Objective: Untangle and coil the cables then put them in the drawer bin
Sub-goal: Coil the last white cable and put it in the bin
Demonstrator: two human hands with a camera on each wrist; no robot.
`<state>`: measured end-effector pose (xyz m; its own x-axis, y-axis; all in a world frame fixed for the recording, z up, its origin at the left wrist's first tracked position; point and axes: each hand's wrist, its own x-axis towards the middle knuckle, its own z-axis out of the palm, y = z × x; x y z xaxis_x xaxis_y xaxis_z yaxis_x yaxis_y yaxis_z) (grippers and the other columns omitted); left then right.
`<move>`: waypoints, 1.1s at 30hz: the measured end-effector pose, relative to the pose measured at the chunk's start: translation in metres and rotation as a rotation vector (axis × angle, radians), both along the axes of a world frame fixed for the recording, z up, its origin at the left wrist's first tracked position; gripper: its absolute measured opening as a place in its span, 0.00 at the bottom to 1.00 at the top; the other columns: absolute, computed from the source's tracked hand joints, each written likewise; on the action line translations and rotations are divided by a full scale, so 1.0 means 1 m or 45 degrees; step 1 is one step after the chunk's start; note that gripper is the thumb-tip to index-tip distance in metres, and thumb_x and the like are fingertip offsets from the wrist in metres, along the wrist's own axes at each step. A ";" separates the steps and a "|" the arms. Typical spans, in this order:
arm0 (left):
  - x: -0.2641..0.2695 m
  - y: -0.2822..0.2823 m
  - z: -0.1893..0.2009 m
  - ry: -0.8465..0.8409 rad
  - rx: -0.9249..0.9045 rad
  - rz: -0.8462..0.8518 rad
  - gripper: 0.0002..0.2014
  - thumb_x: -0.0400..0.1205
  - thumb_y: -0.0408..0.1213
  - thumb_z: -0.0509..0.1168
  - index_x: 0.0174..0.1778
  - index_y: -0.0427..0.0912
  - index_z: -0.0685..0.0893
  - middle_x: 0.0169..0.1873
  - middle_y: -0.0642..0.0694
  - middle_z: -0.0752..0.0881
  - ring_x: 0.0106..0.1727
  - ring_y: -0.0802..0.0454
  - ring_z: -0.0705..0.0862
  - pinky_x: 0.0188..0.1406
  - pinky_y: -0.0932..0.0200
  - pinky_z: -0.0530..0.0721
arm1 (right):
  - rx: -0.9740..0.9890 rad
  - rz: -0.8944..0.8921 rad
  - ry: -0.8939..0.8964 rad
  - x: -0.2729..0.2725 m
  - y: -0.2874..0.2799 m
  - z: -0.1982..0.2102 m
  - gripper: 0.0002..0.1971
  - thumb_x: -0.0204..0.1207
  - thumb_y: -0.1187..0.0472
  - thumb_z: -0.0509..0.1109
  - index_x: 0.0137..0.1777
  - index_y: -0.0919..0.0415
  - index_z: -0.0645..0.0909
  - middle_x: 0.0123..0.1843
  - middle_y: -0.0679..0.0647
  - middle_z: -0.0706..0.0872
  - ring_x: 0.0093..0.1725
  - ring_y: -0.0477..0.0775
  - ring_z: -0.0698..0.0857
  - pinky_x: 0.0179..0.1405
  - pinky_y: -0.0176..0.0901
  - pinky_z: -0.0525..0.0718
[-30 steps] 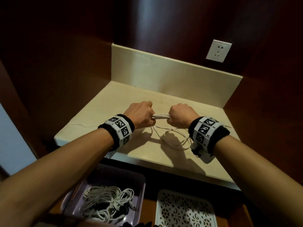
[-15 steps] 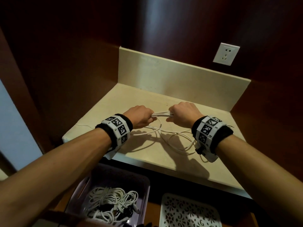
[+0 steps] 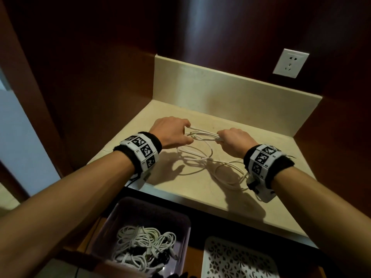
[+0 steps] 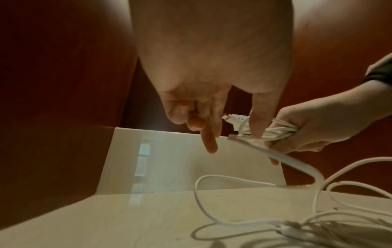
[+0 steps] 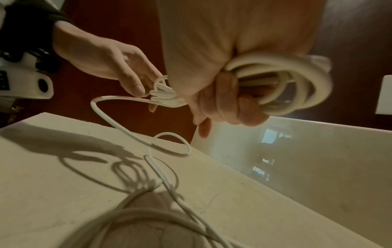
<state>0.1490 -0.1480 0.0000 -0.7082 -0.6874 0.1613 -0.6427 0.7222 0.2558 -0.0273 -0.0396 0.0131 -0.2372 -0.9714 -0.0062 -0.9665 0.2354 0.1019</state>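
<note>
A white cable [image 3: 202, 136] is stretched as a bundle of loops between my two hands above the beige counter [image 3: 192, 193]. My left hand [image 3: 187, 131] pinches the loops' left end, seen closely in the right wrist view [image 5: 161, 94]. My right hand [image 3: 219, 137] is fisted round the other end of the coil [image 5: 282, 87]. The rest of the cable [image 3: 212, 165] trails off in loose curls on the counter below the hands. The purple drawer bin [image 3: 185, 227] sits open below the counter's front edge, holding a pile of white cables [image 3: 144, 251].
A white lattice tray [image 3: 236, 259] lies in the drawer to the right of the bin. Dark wood walls close in on both sides, with a beige backsplash [image 3: 220, 91] behind. A wall outlet [image 3: 290, 63] is at the upper right.
My hands have drawn apart, so the looped bundle between them is longer. More loose cable now lies spread on the counter beneath them.
</note>
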 end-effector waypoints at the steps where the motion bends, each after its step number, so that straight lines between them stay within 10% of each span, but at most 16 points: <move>1: 0.000 -0.001 0.001 -0.002 0.054 0.002 0.27 0.77 0.53 0.67 0.73 0.51 0.75 0.58 0.49 0.87 0.58 0.45 0.82 0.52 0.53 0.79 | -0.004 0.002 0.013 -0.001 0.000 0.000 0.11 0.85 0.61 0.56 0.56 0.61 0.80 0.54 0.63 0.84 0.48 0.64 0.79 0.42 0.46 0.71; 3: -0.003 0.000 0.003 0.032 0.239 -0.003 0.29 0.77 0.44 0.70 0.75 0.47 0.73 0.58 0.44 0.87 0.55 0.44 0.83 0.54 0.52 0.82 | -0.020 0.011 0.047 -0.002 0.000 0.003 0.11 0.85 0.61 0.55 0.57 0.61 0.79 0.53 0.63 0.84 0.50 0.65 0.80 0.42 0.47 0.70; 7: -0.009 0.006 0.003 0.324 0.747 -0.009 0.24 0.79 0.23 0.65 0.72 0.36 0.72 0.47 0.30 0.87 0.30 0.45 0.82 0.25 0.54 0.85 | -0.066 0.039 0.099 0.002 -0.003 0.004 0.11 0.85 0.63 0.55 0.55 0.61 0.79 0.48 0.61 0.83 0.42 0.62 0.75 0.39 0.47 0.69; 15: -0.014 0.014 0.006 0.668 1.195 0.086 0.20 0.78 0.12 0.55 0.64 0.31 0.76 0.43 0.38 0.78 0.28 0.46 0.81 0.31 0.56 0.89 | -0.064 0.090 0.078 0.006 -0.002 -0.007 0.13 0.79 0.67 0.55 0.57 0.58 0.80 0.54 0.58 0.82 0.46 0.61 0.77 0.41 0.47 0.72; 21: -0.014 0.014 0.002 0.742 1.246 0.138 0.20 0.77 0.12 0.53 0.61 0.29 0.77 0.46 0.35 0.80 0.31 0.47 0.82 0.33 0.55 0.89 | 0.056 0.114 -0.370 0.009 -0.006 -0.012 0.17 0.73 0.72 0.59 0.51 0.58 0.87 0.61 0.54 0.85 0.63 0.58 0.78 0.64 0.55 0.78; 28: -0.010 0.014 0.005 0.642 1.130 0.070 0.23 0.76 0.14 0.56 0.66 0.31 0.76 0.49 0.36 0.81 0.37 0.45 0.81 0.42 0.50 0.88 | 0.119 0.093 -0.219 0.010 -0.006 -0.010 0.07 0.77 0.67 0.59 0.41 0.59 0.77 0.41 0.58 0.83 0.44 0.62 0.80 0.38 0.46 0.72; 33: -0.007 0.015 0.013 -0.089 0.252 -0.169 0.39 0.70 0.33 0.71 0.79 0.46 0.65 0.72 0.43 0.74 0.68 0.45 0.75 0.64 0.44 0.80 | 0.181 0.199 -0.070 0.014 -0.004 -0.003 0.07 0.76 0.66 0.58 0.42 0.56 0.76 0.40 0.56 0.80 0.43 0.62 0.77 0.39 0.46 0.71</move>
